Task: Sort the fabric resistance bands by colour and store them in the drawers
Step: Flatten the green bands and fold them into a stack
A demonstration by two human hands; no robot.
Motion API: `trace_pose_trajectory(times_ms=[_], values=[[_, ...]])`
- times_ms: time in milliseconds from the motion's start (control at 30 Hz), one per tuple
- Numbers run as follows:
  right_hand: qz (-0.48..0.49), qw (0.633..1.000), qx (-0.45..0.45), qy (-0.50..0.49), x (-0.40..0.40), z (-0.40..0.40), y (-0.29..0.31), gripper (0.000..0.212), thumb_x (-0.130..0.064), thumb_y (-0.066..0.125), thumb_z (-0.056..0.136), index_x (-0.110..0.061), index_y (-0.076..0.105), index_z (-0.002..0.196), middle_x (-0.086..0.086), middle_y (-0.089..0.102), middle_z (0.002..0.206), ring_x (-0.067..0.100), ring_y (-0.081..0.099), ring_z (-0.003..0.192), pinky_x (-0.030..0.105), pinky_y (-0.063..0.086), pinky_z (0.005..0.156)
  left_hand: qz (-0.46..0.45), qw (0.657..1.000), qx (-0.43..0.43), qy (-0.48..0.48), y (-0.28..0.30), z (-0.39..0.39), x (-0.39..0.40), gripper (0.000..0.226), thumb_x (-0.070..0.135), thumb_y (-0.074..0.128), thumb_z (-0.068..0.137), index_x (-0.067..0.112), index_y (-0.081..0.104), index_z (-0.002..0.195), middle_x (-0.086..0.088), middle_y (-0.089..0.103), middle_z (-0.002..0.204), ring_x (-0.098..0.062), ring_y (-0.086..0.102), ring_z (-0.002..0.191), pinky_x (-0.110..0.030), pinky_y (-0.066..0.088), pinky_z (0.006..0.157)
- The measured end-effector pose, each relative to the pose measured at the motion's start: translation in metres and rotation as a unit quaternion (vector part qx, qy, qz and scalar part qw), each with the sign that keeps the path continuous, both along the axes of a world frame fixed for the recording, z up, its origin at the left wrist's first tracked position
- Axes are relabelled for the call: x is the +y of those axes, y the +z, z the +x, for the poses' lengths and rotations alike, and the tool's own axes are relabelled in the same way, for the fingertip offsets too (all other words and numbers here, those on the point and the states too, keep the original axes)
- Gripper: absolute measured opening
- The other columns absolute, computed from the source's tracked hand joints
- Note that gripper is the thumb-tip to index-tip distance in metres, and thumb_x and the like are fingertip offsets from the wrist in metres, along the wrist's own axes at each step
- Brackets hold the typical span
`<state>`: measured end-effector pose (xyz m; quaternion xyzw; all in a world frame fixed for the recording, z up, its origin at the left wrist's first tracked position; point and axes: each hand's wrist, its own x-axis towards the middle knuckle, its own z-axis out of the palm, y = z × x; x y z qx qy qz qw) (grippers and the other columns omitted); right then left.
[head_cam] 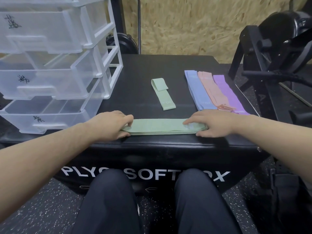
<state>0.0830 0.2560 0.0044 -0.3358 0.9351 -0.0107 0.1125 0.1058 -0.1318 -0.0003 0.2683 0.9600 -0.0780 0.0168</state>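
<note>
A flat stack of green bands (160, 126) lies crosswise near the front edge of the black plyo box (138, 71). My left hand (111, 124) grips the stack's left end and my right hand (212, 123) grips its right end, fingers on top and thumbs at the front edge. One more green band (163, 93), partly folded over, lies alone farther back. At the right lie blue bands (197, 89), pink bands (213, 92) and purple bands (228, 93) side by side. The clear plastic drawer unit (55, 65) stands at the left with its drawers pulled out.
Each drawer front carries a handwritten black label. Black gym equipment (273, 48) stands to the right of the box. A chipboard wall (185, 26) is behind. My knees are below the box front, on speckled rubber flooring.
</note>
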Motion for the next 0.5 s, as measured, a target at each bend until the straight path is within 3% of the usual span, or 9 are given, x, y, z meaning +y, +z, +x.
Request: trace_pose_trajectory(times_ms=[133, 200, 367, 433, 500], values=[[0.009, 1.000, 0.014, 0.008, 0.003, -0.001, 0.000, 0.057, -0.031, 0.064, 0.094, -0.041, 0.043, 0.147, -0.006, 0.039, 0.152, 0.016, 0.040, 0.135, 0.029, 0.029, 0.112, 0.084, 0.991, -0.102, 0.037, -0.001, 0.001, -0.008, 0.048, 0.055, 0.063, 0.089, 0.036, 0.038, 0.126, 0.010, 0.049, 0.124, -0.012, 0.045, 0.116, -0.038, 0.045, 0.099], [0.021, 0.999, 0.027, 0.014, 0.003, 0.000, 0.002, 0.058, -0.035, 0.064, 0.094, -0.042, 0.043, 0.147, -0.006, 0.037, 0.154, 0.016, 0.038, 0.136, 0.029, 0.028, 0.112, 0.109, 0.986, -0.113, 0.047, 0.001, 0.005, -0.011, 0.047, 0.059, 0.064, 0.086, 0.040, 0.037, 0.119, 0.009, 0.050, 0.129, -0.012, 0.046, 0.117, -0.039, 0.044, 0.100], [0.019, 0.999, 0.027, -0.004, 0.003, -0.003, 0.004, 0.052, -0.040, 0.065, 0.094, -0.043, 0.048, 0.143, -0.009, 0.038, 0.153, 0.014, 0.038, 0.138, 0.018, 0.024, 0.103, 0.117, 0.988, -0.097, 0.024, 0.008, 0.008, -0.013, 0.030, 0.050, 0.070, 0.085, 0.033, 0.048, 0.096, 0.007, 0.057, 0.123, -0.015, 0.048, 0.118, -0.039, 0.044, 0.097], [0.003, 1.000, -0.008, -0.021, 0.001, -0.004, 0.005, 0.053, -0.036, 0.067, 0.094, -0.042, 0.048, 0.143, -0.011, 0.045, 0.146, 0.012, 0.043, 0.134, 0.017, 0.028, 0.102, 0.093, 0.990, -0.106, 0.029, 0.011, 0.008, -0.011, 0.026, 0.047, 0.070, 0.086, 0.035, 0.048, 0.095, 0.012, 0.056, 0.115, -0.012, 0.052, 0.104, -0.032, 0.045, 0.089], [-0.005, 0.999, -0.033, -0.038, -0.001, -0.004, 0.005, 0.054, -0.035, 0.068, 0.092, -0.044, 0.047, 0.142, -0.011, 0.049, 0.143, 0.012, 0.046, 0.131, 0.027, 0.035, 0.108, 0.075, 0.991, -0.101, 0.039, 0.011, 0.006, -0.008, 0.025, 0.042, 0.070, 0.088, 0.033, 0.048, 0.097, 0.014, 0.052, 0.103, -0.007, 0.051, 0.086, -0.026, 0.038, 0.076]])
